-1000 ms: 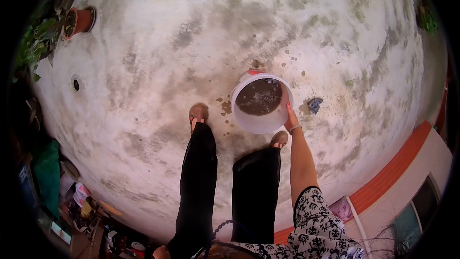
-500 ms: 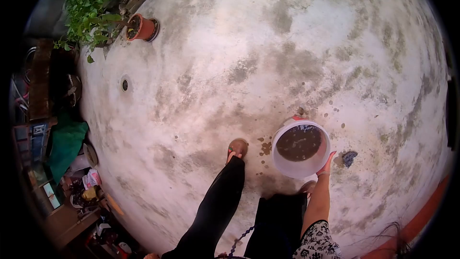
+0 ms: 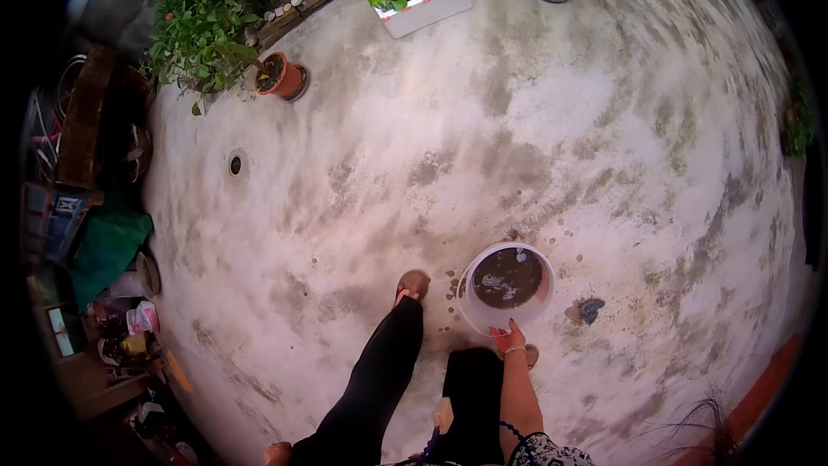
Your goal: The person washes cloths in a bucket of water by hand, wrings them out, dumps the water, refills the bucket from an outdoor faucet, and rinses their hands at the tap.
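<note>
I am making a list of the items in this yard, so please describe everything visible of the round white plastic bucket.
The round white bucket, plastic by its look, has a pale rim, slightly translucent walls and a reddish patch on the picture's right side. Murky brown liquid with pale glints or froth seems to fill only its lower part. The right hand grips its near edge. Whether its base touches the stained pale floor is unclear.

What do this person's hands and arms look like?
The right hand wears no glove, just a slim, pale bracelet at the wrist. The forearm is bare below a white sleeve printed with black motifs. Too little of the left side shows to describe.
</note>
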`<state>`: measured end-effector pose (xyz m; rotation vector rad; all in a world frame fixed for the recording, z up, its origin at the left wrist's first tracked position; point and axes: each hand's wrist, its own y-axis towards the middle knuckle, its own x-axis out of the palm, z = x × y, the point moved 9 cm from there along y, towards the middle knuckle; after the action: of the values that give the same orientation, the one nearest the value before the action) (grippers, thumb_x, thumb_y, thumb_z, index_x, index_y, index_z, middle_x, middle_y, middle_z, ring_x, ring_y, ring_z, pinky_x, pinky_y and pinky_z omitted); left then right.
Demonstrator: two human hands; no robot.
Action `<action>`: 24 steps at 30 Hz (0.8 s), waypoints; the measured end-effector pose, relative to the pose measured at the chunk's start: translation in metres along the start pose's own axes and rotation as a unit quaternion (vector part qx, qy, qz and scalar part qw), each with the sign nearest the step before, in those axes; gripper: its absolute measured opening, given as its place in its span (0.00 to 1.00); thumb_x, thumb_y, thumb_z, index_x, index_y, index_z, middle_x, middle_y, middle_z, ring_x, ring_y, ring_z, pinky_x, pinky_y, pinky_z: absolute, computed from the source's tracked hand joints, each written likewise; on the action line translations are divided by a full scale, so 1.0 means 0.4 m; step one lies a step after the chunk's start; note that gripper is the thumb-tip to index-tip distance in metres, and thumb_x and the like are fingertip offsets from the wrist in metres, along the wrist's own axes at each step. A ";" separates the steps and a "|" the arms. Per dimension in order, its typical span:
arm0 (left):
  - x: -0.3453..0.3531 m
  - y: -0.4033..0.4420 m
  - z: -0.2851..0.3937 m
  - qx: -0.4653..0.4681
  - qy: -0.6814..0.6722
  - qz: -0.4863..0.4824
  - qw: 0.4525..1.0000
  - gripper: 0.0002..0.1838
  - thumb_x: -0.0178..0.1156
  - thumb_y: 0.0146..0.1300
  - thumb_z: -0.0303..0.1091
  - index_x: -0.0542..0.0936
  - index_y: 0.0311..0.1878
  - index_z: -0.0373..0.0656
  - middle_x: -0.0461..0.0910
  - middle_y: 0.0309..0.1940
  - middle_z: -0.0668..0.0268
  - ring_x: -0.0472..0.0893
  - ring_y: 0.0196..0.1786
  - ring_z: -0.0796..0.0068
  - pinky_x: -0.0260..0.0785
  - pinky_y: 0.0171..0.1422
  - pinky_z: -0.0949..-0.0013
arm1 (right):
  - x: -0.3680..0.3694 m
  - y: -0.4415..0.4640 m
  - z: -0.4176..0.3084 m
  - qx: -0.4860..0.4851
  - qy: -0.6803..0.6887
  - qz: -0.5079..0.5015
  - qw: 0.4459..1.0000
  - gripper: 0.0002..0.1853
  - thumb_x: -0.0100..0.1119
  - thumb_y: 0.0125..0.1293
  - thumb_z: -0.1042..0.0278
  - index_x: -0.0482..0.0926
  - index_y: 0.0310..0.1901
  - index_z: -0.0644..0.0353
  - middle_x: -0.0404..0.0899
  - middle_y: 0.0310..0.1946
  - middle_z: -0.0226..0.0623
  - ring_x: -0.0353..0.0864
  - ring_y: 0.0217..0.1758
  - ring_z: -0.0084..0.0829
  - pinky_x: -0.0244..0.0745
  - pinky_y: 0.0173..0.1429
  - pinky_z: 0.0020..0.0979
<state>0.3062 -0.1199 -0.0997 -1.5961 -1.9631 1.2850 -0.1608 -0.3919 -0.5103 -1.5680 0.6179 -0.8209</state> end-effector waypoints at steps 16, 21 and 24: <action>-0.054 -0.059 0.003 -0.080 -0.118 0.044 0.989 0.09 0.52 0.40 0.36 0.77 0.27 0.49 0.75 0.27 0.59 0.75 0.35 0.62 0.67 0.40 0.64 | 0.305 -0.289 -0.249 -0.350 -0.891 0.156 0.245 0.30 0.53 0.43 0.41 0.68 0.44 0.55 0.72 0.29 0.42 0.72 0.34 0.33 0.66 0.42 0.29; -0.044 -0.066 -0.025 -0.081 -0.169 0.072 0.980 0.08 0.52 0.38 0.34 0.77 0.24 0.46 0.75 0.25 0.58 0.75 0.32 0.62 0.68 0.38 0.64 | 0.362 -0.198 -0.224 -0.271 -0.755 -0.025 0.596 0.25 0.60 0.37 0.47 0.76 0.33 0.59 0.75 0.25 0.38 0.74 0.28 0.31 0.68 0.36 0.30; -0.037 -0.062 -0.050 -0.080 -0.208 0.094 0.970 0.07 0.52 0.37 0.32 0.77 0.23 0.44 0.75 0.23 0.58 0.75 0.30 0.61 0.68 0.36 0.64 | 0.370 -0.225 -0.237 -0.210 -0.783 0.025 0.585 0.25 0.58 0.37 0.47 0.76 0.32 0.60 0.76 0.27 0.41 0.75 0.32 0.36 0.67 0.38 0.32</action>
<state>0.3099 -0.1239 -0.0649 -1.7339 -2.2516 1.6896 -0.1509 -0.5504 -0.3930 -1.9747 -0.5446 0.9812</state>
